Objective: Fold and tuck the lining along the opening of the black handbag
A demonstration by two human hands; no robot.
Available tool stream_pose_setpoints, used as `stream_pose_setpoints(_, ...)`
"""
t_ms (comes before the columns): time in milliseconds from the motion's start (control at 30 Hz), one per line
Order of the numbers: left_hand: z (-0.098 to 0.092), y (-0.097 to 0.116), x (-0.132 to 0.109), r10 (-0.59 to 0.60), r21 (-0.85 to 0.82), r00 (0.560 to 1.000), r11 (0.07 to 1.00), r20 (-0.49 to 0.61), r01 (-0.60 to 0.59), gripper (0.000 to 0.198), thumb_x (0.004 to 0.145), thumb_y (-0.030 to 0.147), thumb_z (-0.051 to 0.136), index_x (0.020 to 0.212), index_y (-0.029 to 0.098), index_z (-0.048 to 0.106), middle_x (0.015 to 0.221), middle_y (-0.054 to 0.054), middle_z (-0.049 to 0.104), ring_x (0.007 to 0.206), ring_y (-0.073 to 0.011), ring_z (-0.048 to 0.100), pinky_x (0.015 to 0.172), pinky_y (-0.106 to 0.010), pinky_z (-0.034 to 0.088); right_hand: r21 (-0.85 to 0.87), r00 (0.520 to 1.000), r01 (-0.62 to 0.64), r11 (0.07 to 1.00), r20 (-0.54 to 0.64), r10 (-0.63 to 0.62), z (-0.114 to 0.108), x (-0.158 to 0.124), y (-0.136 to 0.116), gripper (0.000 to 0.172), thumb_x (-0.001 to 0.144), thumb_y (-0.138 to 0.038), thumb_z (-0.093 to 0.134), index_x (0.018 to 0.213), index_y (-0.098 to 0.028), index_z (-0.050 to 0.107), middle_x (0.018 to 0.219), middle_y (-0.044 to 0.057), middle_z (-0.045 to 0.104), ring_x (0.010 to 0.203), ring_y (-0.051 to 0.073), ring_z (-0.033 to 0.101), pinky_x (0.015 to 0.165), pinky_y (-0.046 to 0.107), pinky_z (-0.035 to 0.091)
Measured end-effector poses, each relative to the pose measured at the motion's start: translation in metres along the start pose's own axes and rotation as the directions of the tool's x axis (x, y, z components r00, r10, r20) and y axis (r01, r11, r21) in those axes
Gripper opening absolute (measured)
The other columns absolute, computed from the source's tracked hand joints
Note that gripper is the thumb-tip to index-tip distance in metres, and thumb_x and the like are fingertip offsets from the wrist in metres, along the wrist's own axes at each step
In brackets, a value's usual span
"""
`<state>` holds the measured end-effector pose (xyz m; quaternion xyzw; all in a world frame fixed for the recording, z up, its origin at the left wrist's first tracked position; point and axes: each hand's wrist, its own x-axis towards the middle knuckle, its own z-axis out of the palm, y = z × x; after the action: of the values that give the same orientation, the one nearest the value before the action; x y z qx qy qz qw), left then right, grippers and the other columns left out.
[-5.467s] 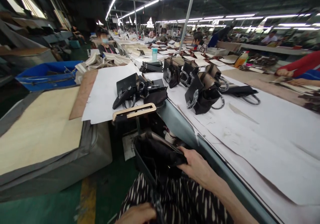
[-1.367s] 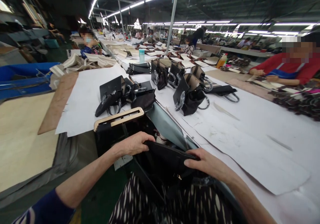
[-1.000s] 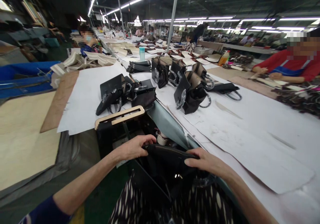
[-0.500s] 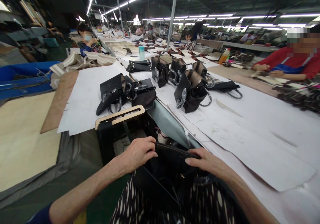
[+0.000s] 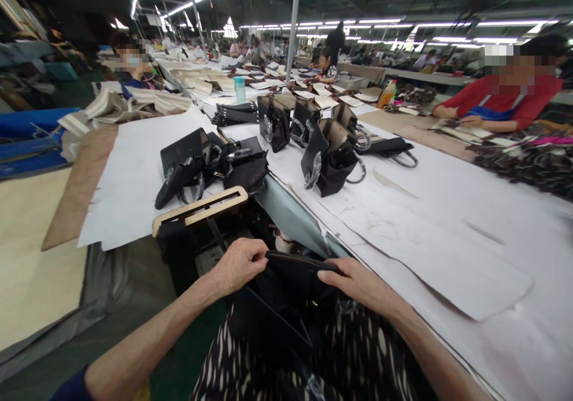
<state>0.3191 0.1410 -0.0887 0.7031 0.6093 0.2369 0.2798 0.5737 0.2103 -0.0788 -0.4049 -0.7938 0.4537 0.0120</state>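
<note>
A black handbag [image 5: 286, 305] rests on my lap, its mouth facing up toward me. My left hand [image 5: 242, 264] pinches the left end of its far top edge. At the right end of the same edge, my right hand [image 5: 353, 278] grips with thumb on the near side and fingers behind. The edge is drawn fairly straight between both hands. A small gold-coloured metal piece shows inside the bag near my right hand. Plastic-wrapped handles lie partly hidden in the dark folds below.
Several black handbags [image 5: 331, 159] with wrapped handles stand on the white-covered table [image 5: 430, 240]. A wooden slotted frame [image 5: 201, 210] sits ahead of my left hand. Beyond are a turquoise bottle [image 5: 240, 91] and a blue bin [image 5: 31, 144]. A person in red [image 5: 501, 102] works at right.
My head view has turned slightly right, so the surroundings shift left. Both hands keep hold of the bag's top edge, and my left fingers have closed more tightly on it.
</note>
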Motion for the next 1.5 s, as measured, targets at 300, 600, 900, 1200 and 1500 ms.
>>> stream_pose_setpoints(300, 0.005, 0.003, 0.001, -0.094, 0.053, 0.995, 0.994, -0.036, 0.096, 0.015, 0.065, 0.012, 0.041, 0.051, 0.017, 0.038, 0.052, 0.004, 0.040, 0.052, -0.0102, 0.037, 0.052, -0.023, 0.026, 0.152, 0.970, 0.180, 0.972, -0.192, -0.150, 0.011, -0.001, -0.011, 0.012, 0.078, -0.023, 0.052, 0.084, -0.020, 0.062, 0.090, 0.000, 0.058, 0.086, 0.016, 0.053, 0.078, 0.026, 0.038)
stream_pose_setpoints(600, 0.007, 0.002, -0.001, -0.080, 0.067, 0.995, 0.994, -0.060, 0.084, 0.018, 0.065, 0.013, 0.043, 0.050, 0.017, 0.034, 0.050, 0.005, 0.037, 0.051, -0.0095, 0.035, 0.052, -0.023, 0.024, 0.103, 0.945, 0.133, 0.986, -0.314, -0.095, 0.023, 0.004, -0.010, 0.013, 0.079, -0.027, 0.054, 0.075, -0.021, 0.064, 0.083, -0.001, 0.053, 0.077, 0.013, 0.052, 0.070, 0.025, 0.036)
stream_pose_setpoints(900, 0.009, 0.001, 0.000, -0.108, 0.070, 0.991, 0.991, -0.075, 0.114, 0.016, 0.064, 0.012, 0.043, 0.050, 0.016, 0.038, 0.052, 0.004, 0.041, 0.052, -0.0098, 0.038, 0.052, -0.023, 0.026, -0.006, 0.919, 0.163, 0.987, -0.362, -0.154, 0.028, 0.005, -0.013, 0.018, 0.082, -0.025, 0.050, 0.070, -0.020, 0.062, 0.077, -0.001, 0.052, 0.071, 0.012, 0.051, 0.067, 0.026, 0.036)
stream_pose_setpoints(1200, 0.013, 0.003, -0.001, -0.118, 0.080, 0.988, 0.989, -0.105, 0.126, 0.017, 0.063, 0.010, 0.043, 0.050, 0.017, 0.034, 0.051, 0.004, 0.040, 0.052, -0.0103, 0.039, 0.052, -0.023, 0.027, 0.011, 0.939, 0.144, 0.990, -0.316, -0.133, 0.028, 0.008, -0.018, 0.015, 0.081, -0.023, 0.049, 0.078, -0.021, 0.063, 0.084, -0.001, 0.055, 0.076, 0.012, 0.053, 0.069, 0.025, 0.037)
stream_pose_setpoints(1500, 0.008, 0.008, -0.004, -0.066, -0.045, 0.998, 0.997, -0.011, 0.065, 0.017, 0.061, 0.009, 0.040, 0.050, 0.017, 0.028, 0.062, 0.002, 0.047, 0.057, -0.0100, 0.041, 0.054, -0.023, 0.030, 0.120, 0.963, 0.173, 0.978, -0.229, -0.142, 0.021, 0.015, -0.010, 0.017, 0.079, -0.025, 0.050, 0.068, -0.018, 0.062, 0.077, 0.000, 0.054, 0.072, 0.014, 0.052, 0.069, 0.027, 0.038)
